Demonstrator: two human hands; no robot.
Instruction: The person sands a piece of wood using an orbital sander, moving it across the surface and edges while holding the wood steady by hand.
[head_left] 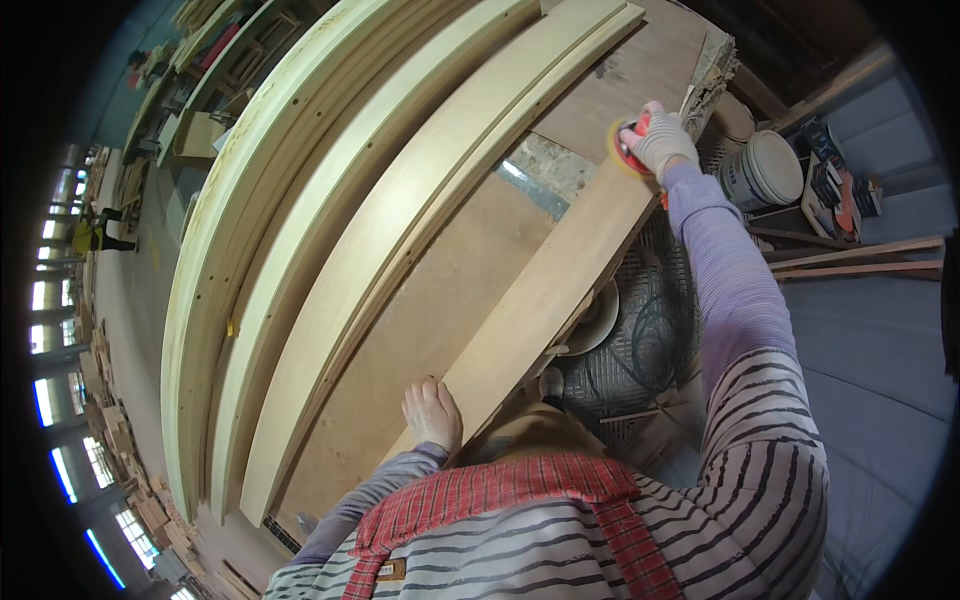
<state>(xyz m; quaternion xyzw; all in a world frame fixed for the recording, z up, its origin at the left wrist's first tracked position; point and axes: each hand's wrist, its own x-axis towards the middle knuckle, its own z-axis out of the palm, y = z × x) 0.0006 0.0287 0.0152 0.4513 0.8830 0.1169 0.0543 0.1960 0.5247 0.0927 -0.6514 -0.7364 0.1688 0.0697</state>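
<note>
My right hand [664,143], in a pale knit glove, is closed round a red sander [628,142] with a round yellow pad. The sander sits at the far end of a long, smooth wooden board [560,275], its pad at the board's surface. Near the board's close end lies my left hand [433,412], fingers stretched out on the wood by its left edge and nothing held in them. The board runs diagonally from near my body to the far right, on a flat wooden worktop [420,300].
Several curved wooden pieces [350,230] stand on the left of the worktop. White buckets [770,170] and a box of tools [835,190] are at the right. Below the board hang dark hoses [650,340]. Another person [92,232] is far left.
</note>
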